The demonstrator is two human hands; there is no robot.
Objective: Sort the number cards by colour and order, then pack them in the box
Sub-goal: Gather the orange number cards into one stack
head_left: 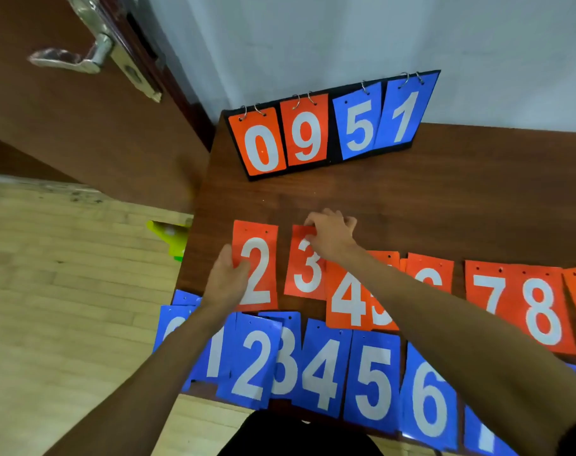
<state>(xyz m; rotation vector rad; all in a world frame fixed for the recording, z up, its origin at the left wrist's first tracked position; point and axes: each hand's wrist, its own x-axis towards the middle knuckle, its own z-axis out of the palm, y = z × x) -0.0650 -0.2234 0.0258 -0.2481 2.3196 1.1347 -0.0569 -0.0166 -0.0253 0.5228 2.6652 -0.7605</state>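
Observation:
A row of orange number cards lies across the brown table (411, 199). My left hand (226, 279) grips the left edge of the orange 2 card (262, 258). My right hand (331, 236) pinches the top of the orange 3 card (304, 278). To the right lie the orange 4 card (347, 297), a mostly hidden 5 and 6, the orange 7 card (489, 287) and the orange 8 card (543, 307). A row of blue number cards (372, 376), overlapping from 0 up past 6, runs along the near table edge. No box is in view.
A black flip scoreboard (332, 123) showing orange 0, 9 and blue 5, 1 stands at the back against the wall. An open brown door (82, 110) with a metal handle is at left. A green object (170, 236) lies on the wooden floor beside the table.

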